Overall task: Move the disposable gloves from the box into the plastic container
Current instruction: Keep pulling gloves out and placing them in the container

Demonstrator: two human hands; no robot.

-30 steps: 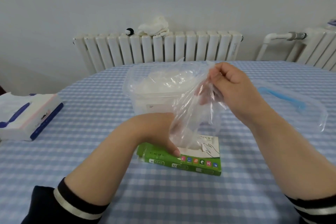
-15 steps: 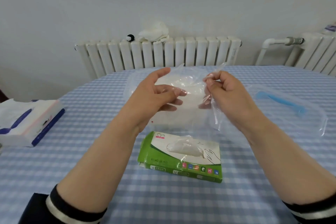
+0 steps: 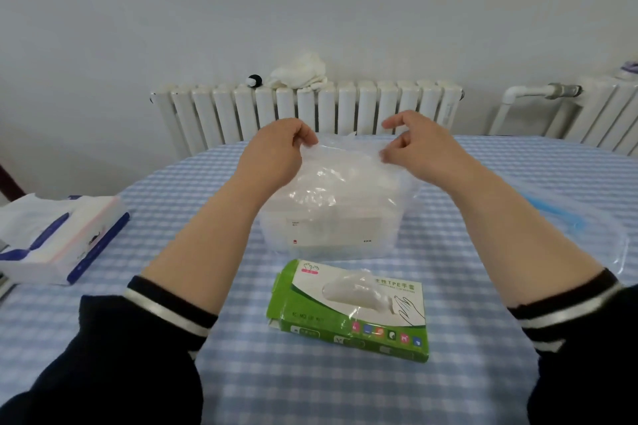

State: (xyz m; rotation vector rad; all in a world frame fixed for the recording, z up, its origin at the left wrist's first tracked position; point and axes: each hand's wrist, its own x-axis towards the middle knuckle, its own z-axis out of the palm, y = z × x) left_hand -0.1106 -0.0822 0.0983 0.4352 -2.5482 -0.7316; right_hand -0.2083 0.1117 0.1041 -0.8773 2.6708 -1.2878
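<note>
A green and white glove box lies on the checked tablecloth in front of me, with a clear glove poking out of its top slot. Behind it stands the clear plastic container, filled with crumpled gloves. A clear disposable glove is stretched flat over the container's open top. My left hand pinches its left edge and my right hand pinches its right edge, both above the container's far rim.
The container's clear lid with a blue clip lies at the right. A tissue pack sits at the left table edge. Behind the round table stands a white radiator with a white cloth on it.
My left hand left the box and rose to take the glove's left edge. Both hands carried the glove away from me and spread it over the container.
</note>
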